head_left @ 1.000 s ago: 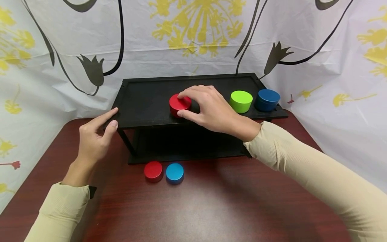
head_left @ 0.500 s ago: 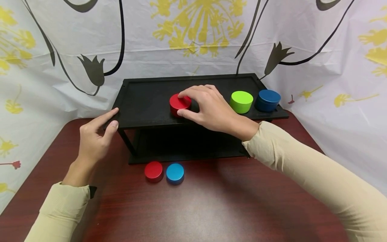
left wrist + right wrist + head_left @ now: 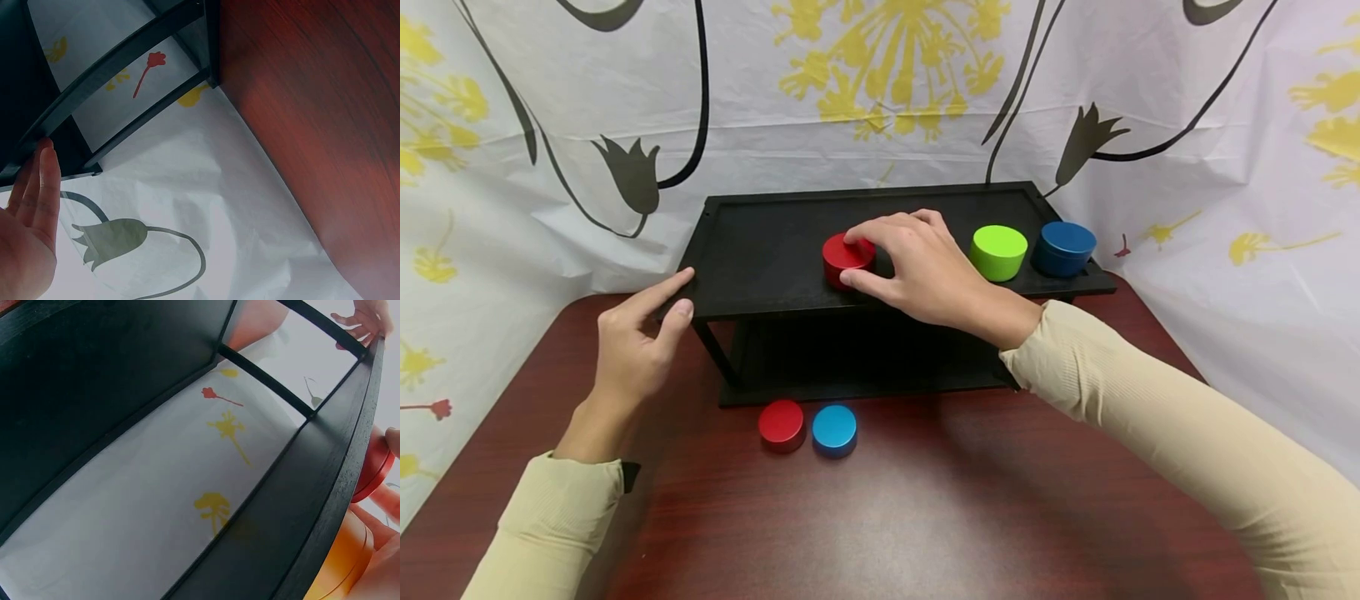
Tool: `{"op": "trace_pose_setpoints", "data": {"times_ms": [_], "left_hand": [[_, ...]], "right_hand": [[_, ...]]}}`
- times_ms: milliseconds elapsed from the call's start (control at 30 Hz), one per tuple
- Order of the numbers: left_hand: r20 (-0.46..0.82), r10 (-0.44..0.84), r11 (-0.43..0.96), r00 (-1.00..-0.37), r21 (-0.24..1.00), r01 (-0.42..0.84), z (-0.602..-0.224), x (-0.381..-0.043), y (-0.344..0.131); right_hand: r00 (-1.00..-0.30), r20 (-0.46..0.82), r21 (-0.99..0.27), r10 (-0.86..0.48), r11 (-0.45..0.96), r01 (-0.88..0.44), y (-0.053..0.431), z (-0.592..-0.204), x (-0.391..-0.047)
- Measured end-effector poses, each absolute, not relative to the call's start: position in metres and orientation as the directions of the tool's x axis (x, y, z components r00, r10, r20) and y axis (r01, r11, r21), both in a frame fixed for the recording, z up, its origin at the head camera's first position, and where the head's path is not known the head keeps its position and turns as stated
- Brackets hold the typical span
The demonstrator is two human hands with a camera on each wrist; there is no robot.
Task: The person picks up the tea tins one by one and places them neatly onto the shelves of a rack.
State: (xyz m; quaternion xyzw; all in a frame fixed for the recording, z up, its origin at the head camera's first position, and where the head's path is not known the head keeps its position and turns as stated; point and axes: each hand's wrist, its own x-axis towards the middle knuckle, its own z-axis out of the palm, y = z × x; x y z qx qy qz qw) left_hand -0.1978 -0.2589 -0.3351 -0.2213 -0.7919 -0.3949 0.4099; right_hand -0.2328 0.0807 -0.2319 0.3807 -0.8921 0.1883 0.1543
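My right hand (image 3: 925, 265) pinches a red round tin (image 3: 842, 271) between thumb and fingers, on the top board of a black two-level shelf (image 3: 760, 250). In the right wrist view, an orange tin (image 3: 340, 559) stands close by the same hand; the hand hides it in the head view. Farther right on the top board are a lime green tin (image 3: 998, 252) and a dark blue tin (image 3: 1064, 248). My left hand (image 3: 632, 342) touches the shelf's left front corner, its fingers extended along the side in the left wrist view.
A second red tin (image 3: 781, 426) and a light blue tin (image 3: 834, 430) stand on the brown wooden table (image 3: 850, 517), just in front of the shelf's lower board (image 3: 850, 367). White sheeting (image 3: 850, 150) with a plant print surrounds the table at the back and sides.
The red tin under my right hand has edged very slightly to the right. My left hand stays at the shelf corner, and the other tins stand where they were.
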Motion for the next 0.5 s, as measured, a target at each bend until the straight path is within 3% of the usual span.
{"op": "trace_pose_setpoints", "data": {"times_ms": [300,500], "left_hand": [[0.824,0.024,0.589,-0.567,0.446,0.674,-0.3352,-0.1976,-0.2586],[0.826,0.028,0.596,-0.563,0.439,0.673,-0.3361,-0.1976,-0.2592]], "right_hand": [[-0.676,0.405,-0.207,-0.615,0.659,-0.723,0.0814,-0.2312,-0.2327],[-0.644,0.458,-0.194,-0.613,0.638,-0.745,0.0811,-0.2336,-0.2298]]}}
